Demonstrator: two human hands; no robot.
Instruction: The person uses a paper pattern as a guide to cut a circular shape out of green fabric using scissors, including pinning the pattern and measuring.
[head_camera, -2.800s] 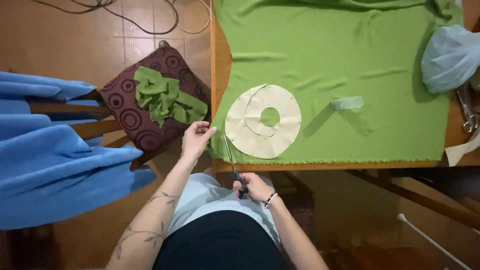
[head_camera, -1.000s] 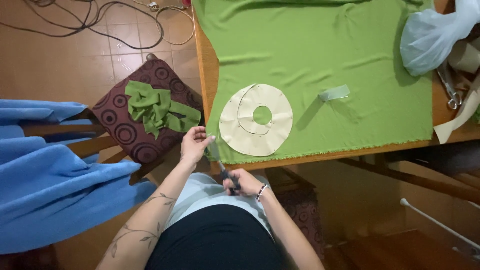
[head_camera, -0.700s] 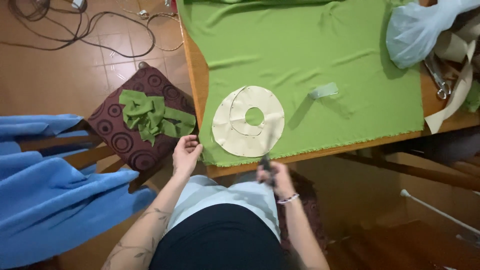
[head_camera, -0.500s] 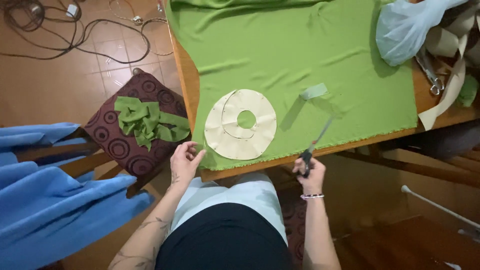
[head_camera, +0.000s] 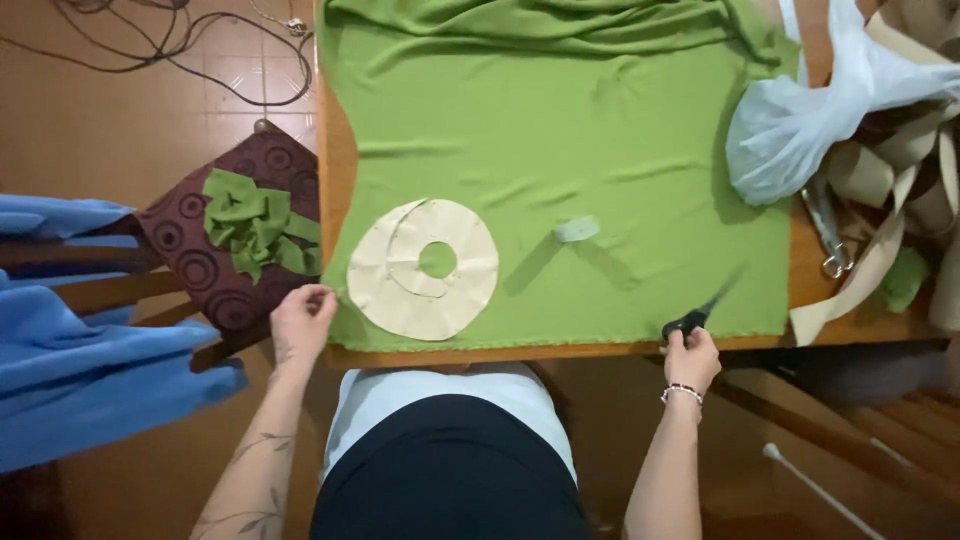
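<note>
Your right hand (head_camera: 690, 358) has its fingers closed around black scissors (head_camera: 700, 312) at the worktop's (head_camera: 800, 262) near edge, blades over the green fabric (head_camera: 560, 160). Your left hand (head_camera: 302, 318), fingers curled and holding nothing, rests at the near-left corner beside the cream paper ring (head_camera: 424, 267).

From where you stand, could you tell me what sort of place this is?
Probably a home sewing corner: green fabric is spread over a wooden table, a ring-shaped paper pattern lies on it, and the right hand holds scissors.
</note>
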